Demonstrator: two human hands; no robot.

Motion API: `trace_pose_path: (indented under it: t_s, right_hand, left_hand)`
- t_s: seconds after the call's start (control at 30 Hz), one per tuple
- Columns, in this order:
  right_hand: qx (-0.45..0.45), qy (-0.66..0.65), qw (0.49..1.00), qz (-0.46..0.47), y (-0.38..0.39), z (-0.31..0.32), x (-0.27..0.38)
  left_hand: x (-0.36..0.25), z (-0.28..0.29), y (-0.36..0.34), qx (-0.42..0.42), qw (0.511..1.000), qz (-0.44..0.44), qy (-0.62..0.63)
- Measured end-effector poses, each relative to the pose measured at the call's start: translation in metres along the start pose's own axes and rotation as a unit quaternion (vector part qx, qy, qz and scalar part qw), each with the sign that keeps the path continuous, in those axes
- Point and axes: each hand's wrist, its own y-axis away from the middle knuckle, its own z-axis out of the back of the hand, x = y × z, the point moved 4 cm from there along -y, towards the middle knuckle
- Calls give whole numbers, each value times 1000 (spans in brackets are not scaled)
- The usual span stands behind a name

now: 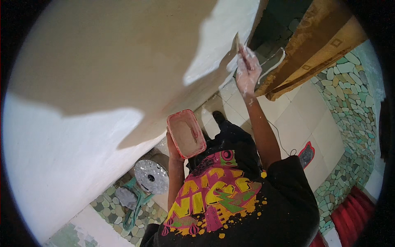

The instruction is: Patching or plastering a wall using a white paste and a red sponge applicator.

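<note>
While your left hand has the red tub in its grip at the left side, your right hand is raised ahead, clamped on a thin putty blade. Right fingers: together around the blade's lower end, white smears across them and the back of the hand. Left fingers: mostly hidden by the tub; can't tell their spacing.

Tub sits just ahead of your torso, beside the white wall, open side up, slightly tilted in view. Pale grey-beige paste covers its inside, with a reddish patch toward the right; rim is smeared too. Blade points up and away, close to the wall's far edge; can't tell whether it touches. Broad shadow falls over much of the wall.

Right of your right hand: a pale curved strip, then a brown patterned curtain. Below, pale square tiles border pebble mosaic, with a thin dark cable and a red-edged dark piece on the tiles. Left of your left forearm: speckled grey disc with a center hole, near green hose.
</note>
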Motion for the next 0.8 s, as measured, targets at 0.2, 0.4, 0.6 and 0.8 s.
trace_pose_path:
  t_s: [0.2, 0.4, 0.6, 0.8]
  right_hand:
    - [118, 65, 982, 129, 46, 10, 23]
    - [238, 137, 946, 172, 28, 41, 48]
    - [127, 248, 905, 321, -21, 98, 78]
    - [129, 331, 835, 420, -111, 131, 72]
  left_hand:
    - [37, -42, 10, 34, 999, 31, 5]
    - [61, -87, 8, 89, 993, 72, -2]
    - [83, -118, 18, 60, 997, 57, 7]
    - [88, -99, 14, -9, 1000, 21, -16]
